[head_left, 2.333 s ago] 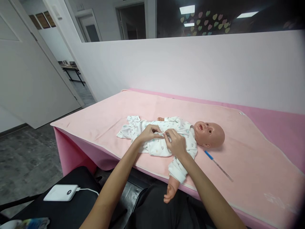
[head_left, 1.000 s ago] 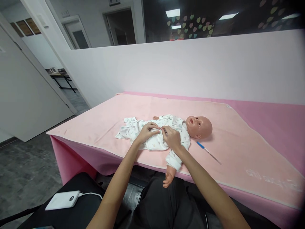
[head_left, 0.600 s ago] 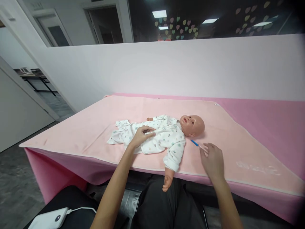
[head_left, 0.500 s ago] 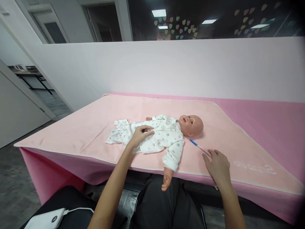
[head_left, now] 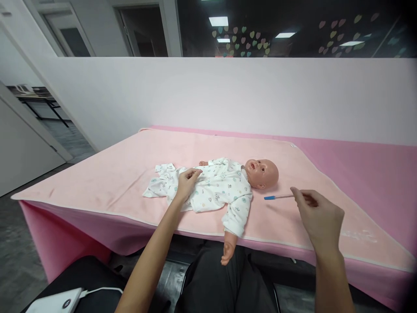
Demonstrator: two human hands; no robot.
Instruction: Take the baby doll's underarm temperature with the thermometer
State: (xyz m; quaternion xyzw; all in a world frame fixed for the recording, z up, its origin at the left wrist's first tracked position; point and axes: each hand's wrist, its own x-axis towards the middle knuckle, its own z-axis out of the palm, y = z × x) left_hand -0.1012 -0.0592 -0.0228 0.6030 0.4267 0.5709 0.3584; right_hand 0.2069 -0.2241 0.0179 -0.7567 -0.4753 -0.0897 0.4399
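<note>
A baby doll (head_left: pixel 228 184) in a white printed romper (head_left: pixel 211 191) is laid on its back on a pink blanket (head_left: pixel 130 165) that is spread over the counter (head_left: pixel 374 165), with the head toward the right end and the legs toward the left end. One doll arm (head_left: pixel 230 248) is seen hanging past the near edge of the counter.

The left hand (head_left: pixel 186 182) is rested on the romper at the doll's lower body, fingers curled down onto the cloth; whether the cloth is pinched cannot be told. A thin stick with a blue tip (head_left: pixel 278 197) is gripped by the closed fingers of the right hand (head_left: pixel 321 217), which is raised just above the blanket to the right of the doll's head; the blue tip is pointed toward the head and is held near it, not touching.

Risk is judged to lie chiefly at the near edge: the doll is placed close to it, and with one arm already over the side a tug on the romper could drag the body toward the drop. The stick is held by its far end only, so it could be twisted out of the fingers or poked against the doll's face if it is swung too quickly.

Plenty of bare blanket is left toward the back edge and the right end. Behind the back edge the way is closed by a white wall (head_left: pixel 228 95). A white power bank (head_left: pixel 52 302) is seen below the left near corner, well apart from the hands.
</note>
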